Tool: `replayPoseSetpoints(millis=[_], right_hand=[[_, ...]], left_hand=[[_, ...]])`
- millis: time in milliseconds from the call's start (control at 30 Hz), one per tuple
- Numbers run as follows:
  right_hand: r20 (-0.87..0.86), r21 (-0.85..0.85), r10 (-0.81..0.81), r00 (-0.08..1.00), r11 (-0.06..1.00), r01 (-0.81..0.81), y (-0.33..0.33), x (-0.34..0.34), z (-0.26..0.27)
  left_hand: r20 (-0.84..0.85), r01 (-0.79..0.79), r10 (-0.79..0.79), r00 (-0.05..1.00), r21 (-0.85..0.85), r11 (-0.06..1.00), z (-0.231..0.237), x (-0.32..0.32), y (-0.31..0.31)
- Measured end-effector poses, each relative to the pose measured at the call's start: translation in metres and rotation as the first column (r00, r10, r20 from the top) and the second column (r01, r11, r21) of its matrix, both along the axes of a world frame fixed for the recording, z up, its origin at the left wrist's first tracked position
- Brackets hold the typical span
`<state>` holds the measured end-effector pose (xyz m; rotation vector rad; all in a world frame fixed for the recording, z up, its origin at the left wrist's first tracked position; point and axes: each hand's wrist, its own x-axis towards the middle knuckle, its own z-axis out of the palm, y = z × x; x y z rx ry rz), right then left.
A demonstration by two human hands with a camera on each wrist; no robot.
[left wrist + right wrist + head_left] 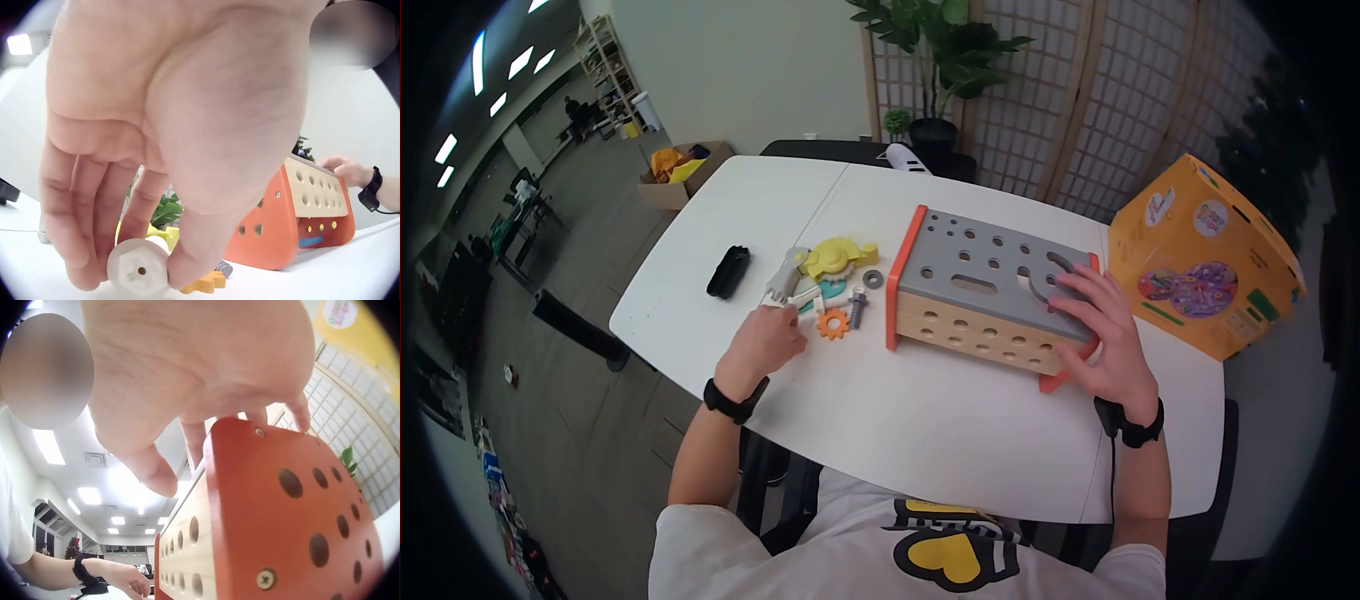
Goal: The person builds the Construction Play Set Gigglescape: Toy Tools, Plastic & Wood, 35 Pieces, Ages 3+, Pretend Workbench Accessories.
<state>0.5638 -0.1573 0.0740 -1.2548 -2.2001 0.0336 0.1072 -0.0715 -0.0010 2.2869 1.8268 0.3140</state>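
Observation:
My left hand is at the near edge of a group of small parts. In the left wrist view its thumb and fingers pinch a white piece with a hexagonal head. An orange gear, a grey bolt, a grey ring and a yellow toy piece lie just beyond it. My right hand rests with spread fingers on the right end of the toy workbench, which has a grey top with holes and red end panels.
A black tray lies on the white table left of the small parts. An orange-yellow box stands at the right behind the workbench. Beyond the table are a potted plant and a cardboard box.

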Motion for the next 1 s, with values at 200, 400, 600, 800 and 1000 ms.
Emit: replayPoseSetpoints(millis=[200,400,600,800,1000], right_hand=[[-0.135,-0.137,0.006,0.991,0.990,-0.025,0.001,0.028,0.001],[-0.128,-0.107,0.025,0.991,0.993,-0.039,0.004,0.028,-0.003],[-0.082,-0.076,0.002,0.997,0.997,-0.009,-0.001,0.023,-0.004],[-0.020,-0.020,0.002,1.000,1.000,-0.002,-0.010,0.018,-0.006],[-0.012,-0.009,0.004,1.000,1.000,-0.004,-0.013,0.015,-0.006]], left_hand=[[0.344,-0.003,-0.059,0.937,0.175,0.985,0.073,0.011,-0.013],[0.425,0.213,-0.343,0.837,0.324,0.922,0.138,0.058,-0.014],[0.349,0.483,-0.618,0.705,0.402,0.778,0.167,0.128,-0.003],[0.332,0.623,-0.717,0.613,0.355,0.697,0.155,0.188,0.005],[0.268,0.704,-0.792,0.549,0.363,0.611,0.140,0.225,0.007]])
